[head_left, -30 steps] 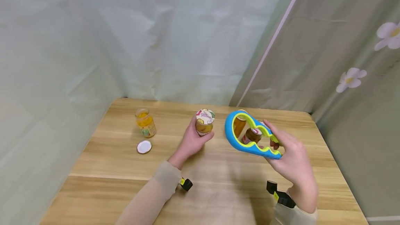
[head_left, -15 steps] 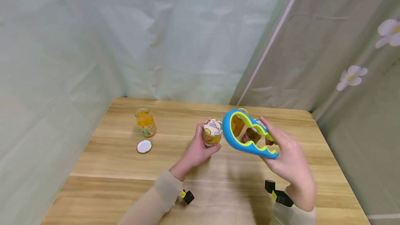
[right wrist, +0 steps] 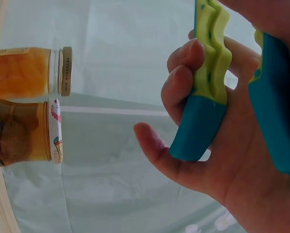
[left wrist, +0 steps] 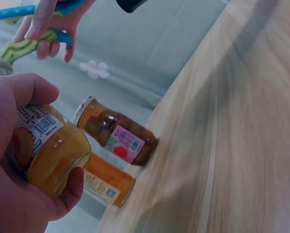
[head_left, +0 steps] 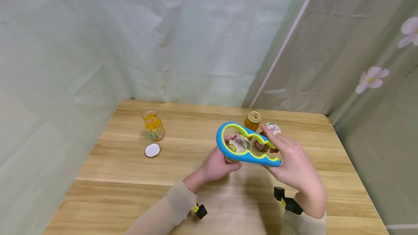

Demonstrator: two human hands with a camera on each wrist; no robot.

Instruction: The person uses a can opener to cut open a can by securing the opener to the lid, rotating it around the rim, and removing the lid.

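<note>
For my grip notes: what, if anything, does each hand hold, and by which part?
Left hand: a jar, around its body. Right hand: the blue-and-lime tool, by its two handles.

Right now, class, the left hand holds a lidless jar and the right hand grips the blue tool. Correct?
Not quite: the jar in the left hand has its lid on, as the head view shows. The right hand does grip the blue tool.

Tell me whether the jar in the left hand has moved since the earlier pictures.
Yes: the held jar has shifted right and lower in the head view, farther from the standing open jar.
</note>
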